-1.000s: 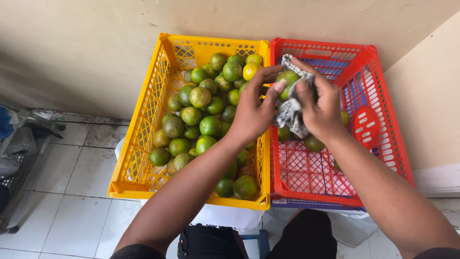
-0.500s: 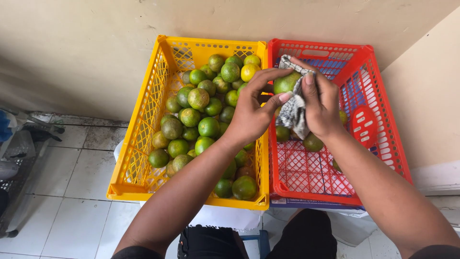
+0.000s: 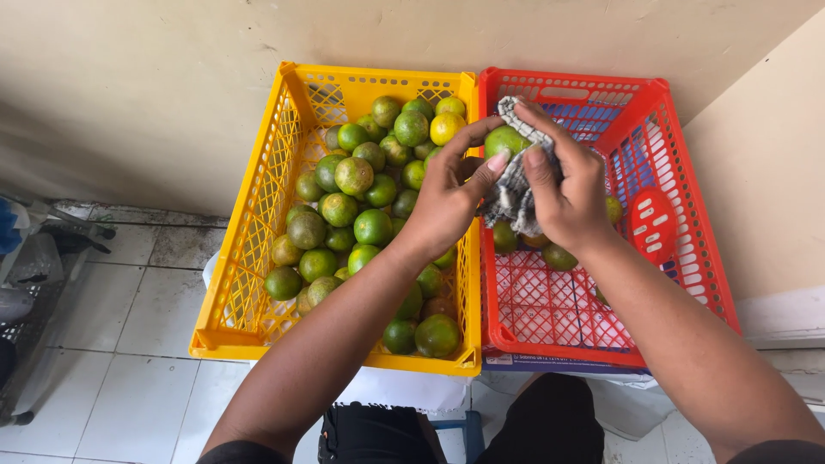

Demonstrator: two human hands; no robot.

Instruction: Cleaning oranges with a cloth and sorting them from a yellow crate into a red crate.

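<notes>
Both hands, left hand (image 3: 447, 202) and right hand (image 3: 569, 196), grip a green fruit (image 3: 505, 139) in cloth (image 3: 514, 191).

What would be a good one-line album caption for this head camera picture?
Two hands, left and right, rub a green citrus fruit with a cloth above yellow and red crates.

The round fruit (image 3: 505, 139) I hold is green. My soft cloth (image 3: 514, 191) has grey and white checks. One plastic crate (image 3: 249, 249) is yellow, the other plastic crate (image 3: 679, 258) is red.

The cloth (image 3: 514, 191) and fingers (image 3: 540, 167) hide most of the held green fruit (image 3: 505, 139)
</notes>
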